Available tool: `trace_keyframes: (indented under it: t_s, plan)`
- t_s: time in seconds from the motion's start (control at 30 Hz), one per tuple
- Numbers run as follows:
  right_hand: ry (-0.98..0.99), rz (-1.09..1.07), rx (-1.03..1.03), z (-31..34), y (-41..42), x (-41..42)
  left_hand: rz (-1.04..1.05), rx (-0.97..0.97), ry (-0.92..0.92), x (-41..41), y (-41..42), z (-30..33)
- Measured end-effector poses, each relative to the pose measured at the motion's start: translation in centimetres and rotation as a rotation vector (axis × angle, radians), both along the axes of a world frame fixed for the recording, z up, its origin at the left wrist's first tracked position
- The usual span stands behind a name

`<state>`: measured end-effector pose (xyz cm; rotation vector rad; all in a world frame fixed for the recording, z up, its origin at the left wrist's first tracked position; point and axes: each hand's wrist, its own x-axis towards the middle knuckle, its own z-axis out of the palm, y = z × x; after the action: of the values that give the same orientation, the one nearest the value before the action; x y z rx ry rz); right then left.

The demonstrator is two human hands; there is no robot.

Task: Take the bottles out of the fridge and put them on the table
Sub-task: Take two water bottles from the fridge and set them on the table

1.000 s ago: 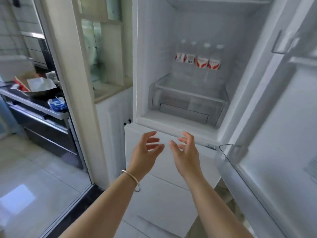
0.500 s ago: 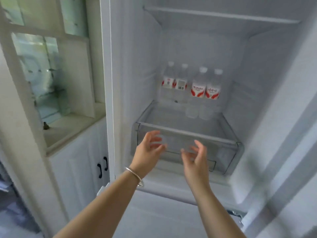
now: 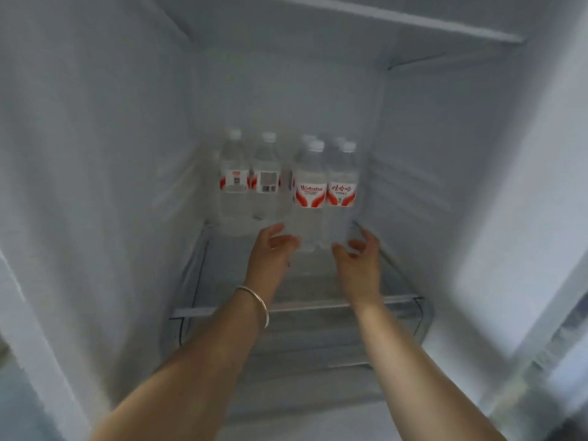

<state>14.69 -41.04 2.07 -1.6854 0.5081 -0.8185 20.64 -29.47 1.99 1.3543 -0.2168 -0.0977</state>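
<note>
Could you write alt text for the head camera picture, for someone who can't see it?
Two bare hands, the left hand and right hand, reach open into a white fridge toward clear water bottles with red and white labels standing upright at the back. Neither hand touches a bottle yet. A thin bracelet circles the left wrist.

Dim, cool, bluish-grey light fills the fridge interior (image 3: 105,154), with a brighter patch on the right wall. The whole picture is soft and slightly smeared. The bottles (image 3: 308,189) are clearest, their red labels partly readable. Both hands (image 3: 270,249) are blurred at the fingertips. Wide-angle distortion bows the walls and the upper shelf (image 3: 397,20) outward near the edges
</note>
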Motion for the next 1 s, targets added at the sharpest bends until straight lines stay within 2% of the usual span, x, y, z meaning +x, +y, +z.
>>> trace_keyframes:
  t_s: [0.1, 0.17, 0.4, 0.6, 0.83, 1.0]
  plan:
    - [-0.06, 0.019, 0.072, 1.0, -1.6, 3.1, 0.008, 0.015, 0.025, 2.3, -1.6, 0.6]
    - [-0.084, 0.019, 0.022, 1.6, -2.8, 5.0, 0.013, 0.065, -0.004, 3.6, -2.3, 0.9]
    - [-0.063, 0.045, -0.042, 2.2, -7.0, 9.2, 0.099, 0.211, -0.243, 7.2, -5.1, 1.5]
    - [-0.151, 0.162, -0.028, 1.3, -8.5, 10.9, 0.104, 0.118, -0.179, 7.9, -6.4, 0.7]
    - [-0.069, 0.298, -0.024, 0.1, -9.3, 12.9, 0.131, 0.134, -0.202, 9.6, -7.5, 0.7]
    - [-0.104, 0.206, -0.003, 0.4, -8.5, 12.0, 0.217, 0.101, -0.22, 9.5, -7.8, 0.4]
